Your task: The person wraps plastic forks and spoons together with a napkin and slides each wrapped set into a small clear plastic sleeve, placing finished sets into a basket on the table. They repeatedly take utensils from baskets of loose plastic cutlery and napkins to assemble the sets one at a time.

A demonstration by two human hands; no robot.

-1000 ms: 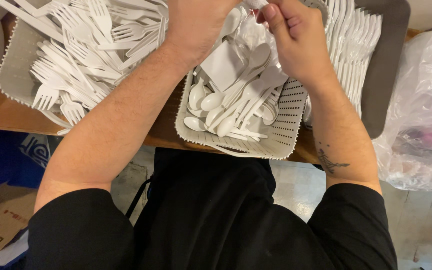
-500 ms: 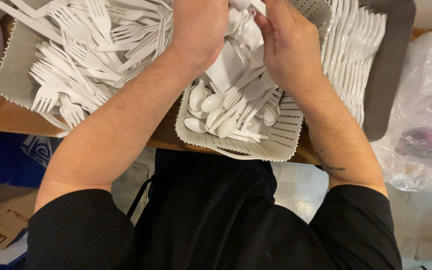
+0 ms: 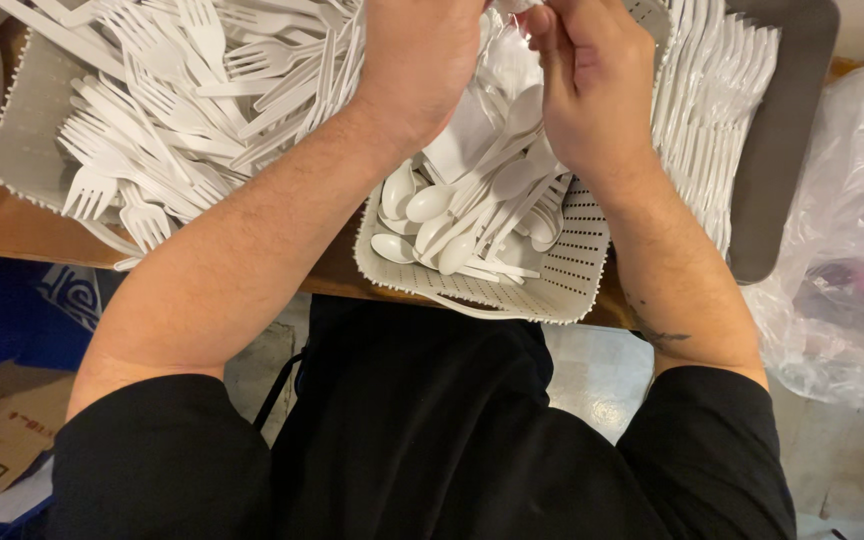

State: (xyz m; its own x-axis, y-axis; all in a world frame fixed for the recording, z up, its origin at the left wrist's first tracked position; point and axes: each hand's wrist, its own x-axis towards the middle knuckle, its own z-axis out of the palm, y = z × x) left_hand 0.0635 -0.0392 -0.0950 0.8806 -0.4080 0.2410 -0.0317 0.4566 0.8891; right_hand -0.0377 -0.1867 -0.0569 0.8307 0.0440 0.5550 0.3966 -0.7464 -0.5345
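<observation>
Both hands up at the top edge, close together. Right hand [image 3: 592,90] has fingers curled, thumb and forefinger pinched near a bit of thin white stuff right at the frame edge; can't tell what it is or if it's truly gripped. Left hand [image 3: 422,60] seen from the back, fingers hidden, so can't tell if it's closed on anything.

Just below the hands: pile of white plastic spoons [image 3: 462,215] lying in a pale perforated basket [image 3: 562,285], w/ a white napkin [image 3: 462,140] on top under the left wrist. Left of the left arm, white forks [image 3: 167,110] heaped in a second basket [image 3: 22,150]. Right of the right hand, a row of knives [image 3: 717,120] on a grey tray [image 3: 782,150]. Further right, a clear plastic bag [image 3: 847,260]
</observation>
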